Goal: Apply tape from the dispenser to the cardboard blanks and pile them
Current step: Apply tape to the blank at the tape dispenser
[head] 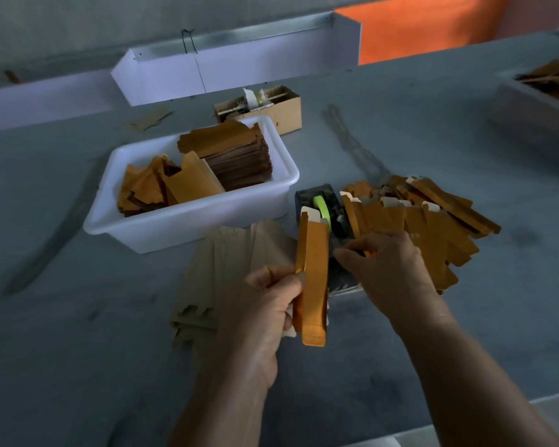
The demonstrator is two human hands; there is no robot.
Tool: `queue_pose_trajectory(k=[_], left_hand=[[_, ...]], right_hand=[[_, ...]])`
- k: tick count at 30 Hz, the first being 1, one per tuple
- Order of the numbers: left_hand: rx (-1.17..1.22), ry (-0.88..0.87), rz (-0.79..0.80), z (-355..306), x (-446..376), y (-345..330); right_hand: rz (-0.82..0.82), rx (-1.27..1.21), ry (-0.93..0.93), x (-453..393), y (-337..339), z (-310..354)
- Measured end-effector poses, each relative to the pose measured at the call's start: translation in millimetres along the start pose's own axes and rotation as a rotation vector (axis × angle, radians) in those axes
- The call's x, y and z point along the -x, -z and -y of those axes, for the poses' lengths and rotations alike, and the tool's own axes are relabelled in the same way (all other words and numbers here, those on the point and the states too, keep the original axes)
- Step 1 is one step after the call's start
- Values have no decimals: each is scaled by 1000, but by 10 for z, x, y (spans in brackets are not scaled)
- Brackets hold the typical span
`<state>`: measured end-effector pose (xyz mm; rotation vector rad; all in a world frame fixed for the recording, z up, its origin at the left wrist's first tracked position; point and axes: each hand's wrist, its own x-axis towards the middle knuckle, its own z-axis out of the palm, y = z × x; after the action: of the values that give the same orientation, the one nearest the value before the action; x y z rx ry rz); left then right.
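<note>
While the broad grey bench (78, 317) carries everything, the white plastic tub (188, 217) at its middle holds stacked brown-and-gold cardboard blanks (236, 153), and a fanned pile of gold folded blanks (433, 221) lies to the right. Flat pale cardboard sheets (236, 253) rest near the tub. Between tub and pile sits the black tape dispenser (323, 204) with its green tape roll (321, 206). The left hand (271, 304) curls its grip round one long gold folded blank (313, 279), held upright just beside the dispenser. The right hand (391, 262) reaches at the dispenser's near end, thumb and finger pressed together; whether tape lies between them is too small to tell. My judgement: the tape could tear crooked or stick to itself if pulled askew, and the forearm could scatter the loose pile. Farther off stand a small brown cardboard box (278, 108), long white troughs (233, 66), and an orange wall panel (417, 27).
</note>
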<state>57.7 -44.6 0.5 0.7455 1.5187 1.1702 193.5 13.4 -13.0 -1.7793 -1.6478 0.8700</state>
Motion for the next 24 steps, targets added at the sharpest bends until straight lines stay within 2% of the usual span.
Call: queue_pose_trajectory(k=[3, 8, 10, 15, 20, 24], left_hand=[[-13, 18, -22, 40, -30, 7], [-15, 29, -37, 56, -37, 30], [-8, 20, -43, 61, -41, 46], [62, -14, -3, 24, -21, 26], [81, -53, 38, -38, -21, -77], [8, -75, 96, -72, -92, -199]], right_hand=[[6, -65, -11, -14, -12, 9], [-40, -395, -55, 42, 16, 47], [-70, -440, -65, 78, 48, 39], [-135, -174, -22, 179, -28, -72], [-207, -101, 7, 242, -129, -78], [-255, -138, 25, 267, -184, -96]])
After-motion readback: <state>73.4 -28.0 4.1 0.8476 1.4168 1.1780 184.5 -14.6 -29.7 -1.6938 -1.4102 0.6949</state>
